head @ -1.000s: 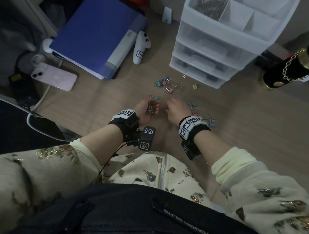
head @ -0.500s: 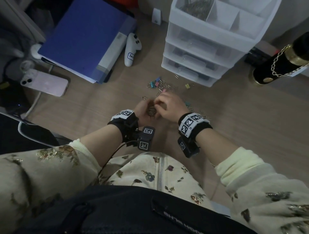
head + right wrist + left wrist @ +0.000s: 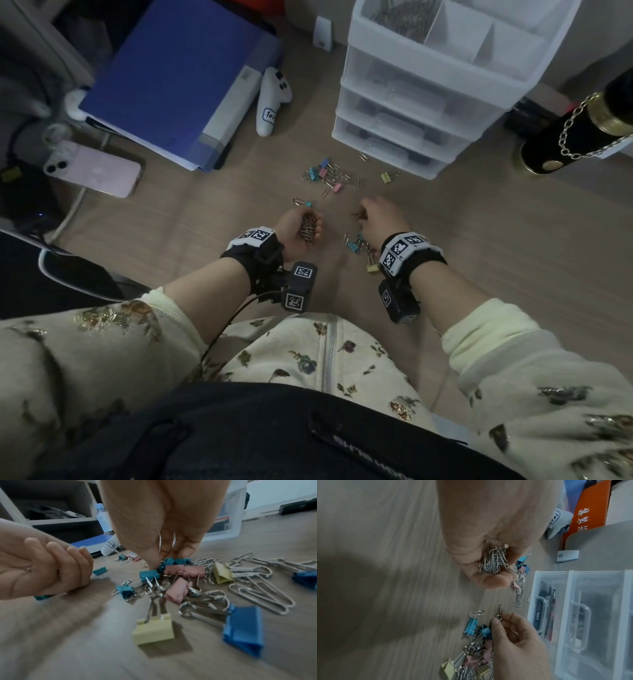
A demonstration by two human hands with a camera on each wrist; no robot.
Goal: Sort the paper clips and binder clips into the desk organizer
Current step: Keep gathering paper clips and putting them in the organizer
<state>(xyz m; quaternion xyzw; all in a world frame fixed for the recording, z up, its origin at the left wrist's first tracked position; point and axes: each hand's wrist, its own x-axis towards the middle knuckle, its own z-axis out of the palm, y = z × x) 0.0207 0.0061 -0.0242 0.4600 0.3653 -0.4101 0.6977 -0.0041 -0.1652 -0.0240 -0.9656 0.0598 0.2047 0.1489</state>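
Left hand (image 3: 297, 236) gripping paper clips (image 3: 494, 559) lengthwise, right hand (image 3: 378, 219) pinching one.

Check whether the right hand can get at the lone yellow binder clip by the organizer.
Probably yes. The yellow binder clip lies alone on bare desk ahead of the right hand, nothing between. The fingertips already pinch a paper clip, which may hamper a second grip.

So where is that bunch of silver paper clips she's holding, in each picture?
Head: bunch of paper clips in the left hand, centre.
Left wrist: upper middle, in the curled fingers.
Right wrist: hidden inside the fist at left.
Shared landmark: white game controller.
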